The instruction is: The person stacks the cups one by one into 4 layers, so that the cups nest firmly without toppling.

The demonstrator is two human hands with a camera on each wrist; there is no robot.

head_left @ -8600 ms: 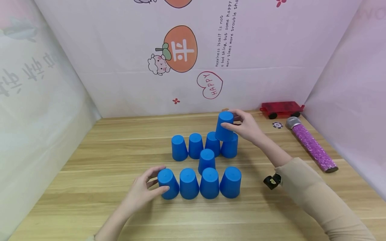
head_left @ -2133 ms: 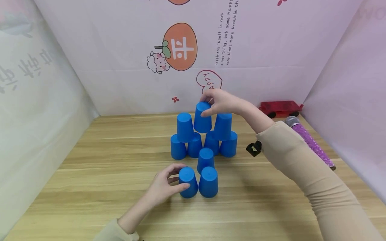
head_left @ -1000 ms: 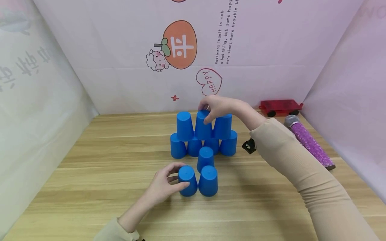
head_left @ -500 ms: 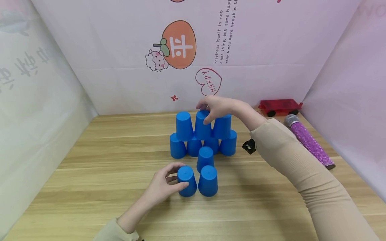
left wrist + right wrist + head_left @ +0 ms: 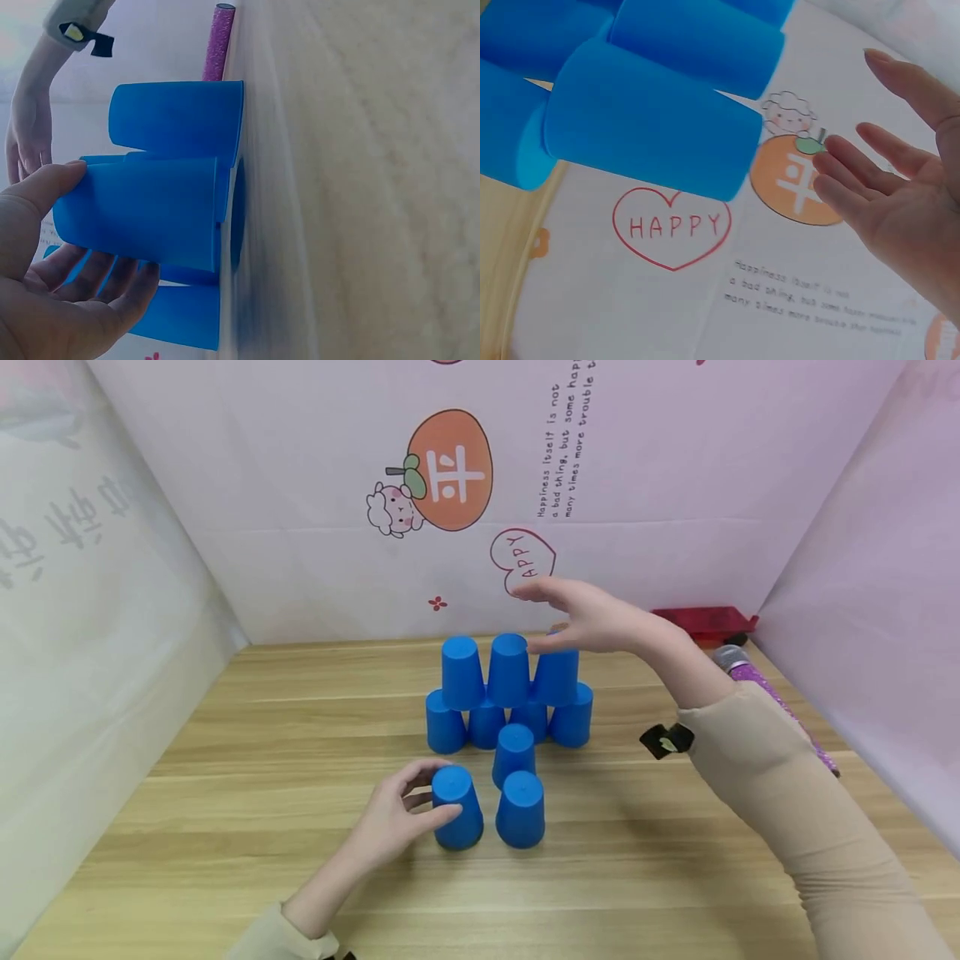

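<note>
My left hand (image 5: 393, 817) grips an upside-down blue cup (image 5: 459, 814), thumb on the near side and fingers behind. In the left wrist view this blue cup (image 5: 142, 214) appears slightly raised off the table. Beside it stands another blue cup (image 5: 521, 810), with a single cup (image 5: 514, 752) just behind. Farther back, a row of several cups (image 5: 446, 722) carries three more: upper left (image 5: 462, 672), upper middle (image 5: 508, 670) and upper right (image 5: 557, 677). My right hand (image 5: 592, 617) hovers above the upper tier, fingers spread and holding nothing; the right wrist view shows the hand (image 5: 900, 180) apart from the cups.
A purple glittery microphone (image 5: 757, 681) lies at the right, partly hidden by the right arm. Behind it sits a red toy cart (image 5: 705, 622). White printed sheets (image 5: 300, 585) enclose the wooden table (image 5: 262, 735) at the back and sides.
My right hand has set the middle cup on the row, released it and moved up and right. The left hand has shifted its cup leftward, away from the neighbouring cup.
</note>
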